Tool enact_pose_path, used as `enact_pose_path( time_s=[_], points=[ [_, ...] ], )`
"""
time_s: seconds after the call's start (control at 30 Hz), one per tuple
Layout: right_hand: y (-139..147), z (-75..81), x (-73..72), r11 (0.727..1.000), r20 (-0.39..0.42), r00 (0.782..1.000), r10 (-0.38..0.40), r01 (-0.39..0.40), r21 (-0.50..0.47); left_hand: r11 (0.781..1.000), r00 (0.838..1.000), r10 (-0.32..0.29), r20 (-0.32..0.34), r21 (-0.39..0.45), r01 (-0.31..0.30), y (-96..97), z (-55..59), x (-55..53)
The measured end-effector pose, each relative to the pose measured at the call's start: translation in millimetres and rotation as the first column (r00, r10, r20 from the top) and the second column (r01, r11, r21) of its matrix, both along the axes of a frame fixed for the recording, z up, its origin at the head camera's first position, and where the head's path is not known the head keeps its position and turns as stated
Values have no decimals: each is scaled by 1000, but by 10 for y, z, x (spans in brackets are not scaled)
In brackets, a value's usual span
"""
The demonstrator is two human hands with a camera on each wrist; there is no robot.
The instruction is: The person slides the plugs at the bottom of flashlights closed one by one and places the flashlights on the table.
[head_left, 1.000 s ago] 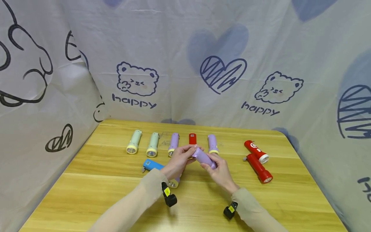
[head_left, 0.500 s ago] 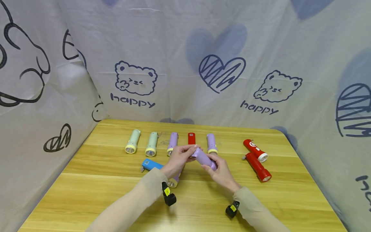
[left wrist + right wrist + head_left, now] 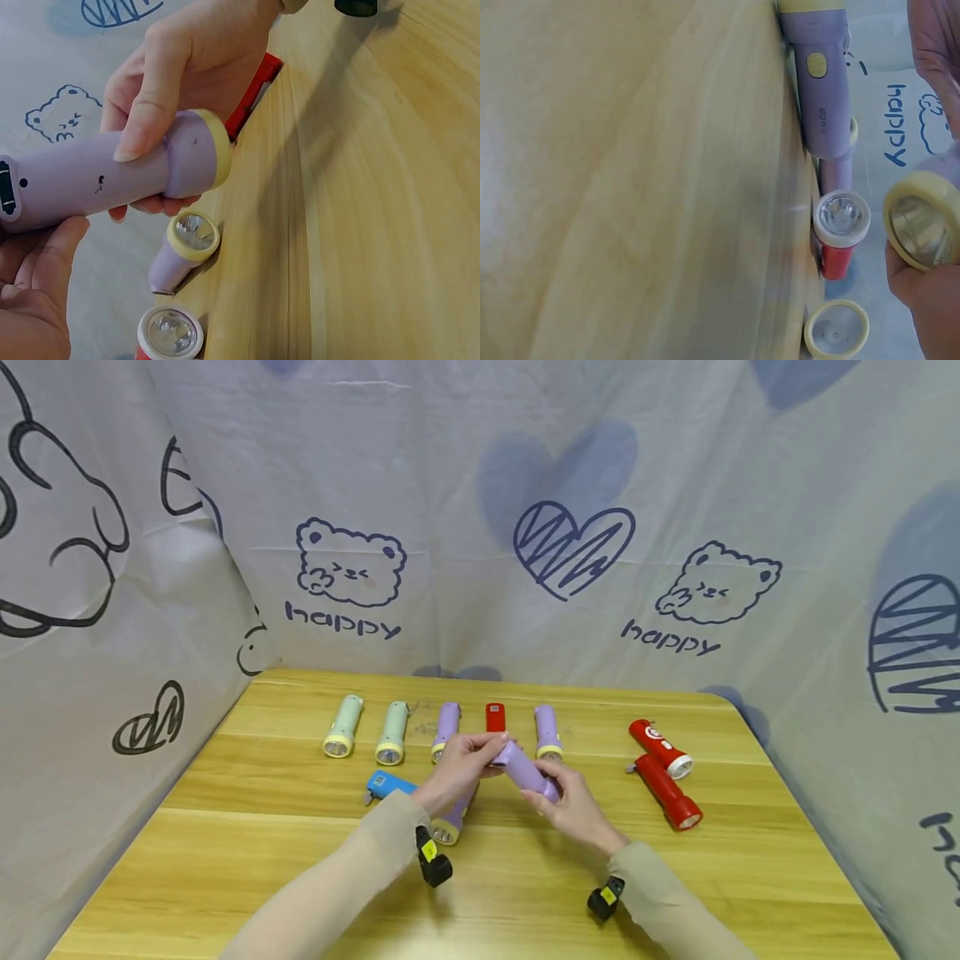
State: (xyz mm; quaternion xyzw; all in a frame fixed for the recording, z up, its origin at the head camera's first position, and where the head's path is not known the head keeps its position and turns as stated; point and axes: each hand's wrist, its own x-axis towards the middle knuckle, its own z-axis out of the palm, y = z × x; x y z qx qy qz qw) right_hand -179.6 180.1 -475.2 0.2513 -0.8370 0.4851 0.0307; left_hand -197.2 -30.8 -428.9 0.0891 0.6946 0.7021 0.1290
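Note:
Both hands hold one purple flashlight (image 3: pixel 527 772) above the middle of the table, its body slanting down to the right in the head view. My left hand (image 3: pixel 457 770) pinches its tail end between thumb and fingers. Around the head end curl the fingers of my right hand (image 3: pixel 573 808), with the thumb laid along the body in the left wrist view. A small dark slot and a round hole show on the flashlight's side (image 3: pixel 97 176). Its pale yellow rim and clear lens (image 3: pixel 924 229) face the right wrist camera.
Under my left wrist lie a blue flashlight (image 3: pixel 390 783) and a purple one (image 3: pixel 447 828). Behind the hands stretches a row: two green flashlights (image 3: pixel 345 727), two purple ones (image 3: pixel 547 731), and a red one (image 3: pixel 495 718). Two red flashlights (image 3: pixel 670 793) lie at the right. Printed cloth (image 3: pixel 465 610) hangs behind.
Both hands keep their hold on the purple flashlight, almost still. My left forearm has shifted slightly left, and the head view has moved a little.

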Motion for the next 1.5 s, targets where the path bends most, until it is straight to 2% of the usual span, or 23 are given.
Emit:
enact_pose_path(
  time_s=[0.2, 0.6, 0.93, 1.27, 1.5],
  points=[
    [37, 56, -3, 996, 49, 995, 84, -86, 26, 999, 1000, -18, 18, -28, 18, -21, 4, -24],
    [90, 180, -31, 981, 109, 978, 177, -185, 66, 997, 998, -66, 4, -50, 66, -45, 26, -36],
    [59, 172, -17, 988, 80, 987, 141, -146, 51, 999, 999, -43, -20, -34, 42, -21, 43, -1],
    [48, 150, -29, 990, 42, 991, 124, -126, 61, 999, 1000, -19, -10, -29, 19, -3, 68, 39],
    [40, 167, -25, 993, 26, 996, 84, -85, 77, 1000, 1000, -23, 13, -11, 23, 7, 52, 26]
  ],
)
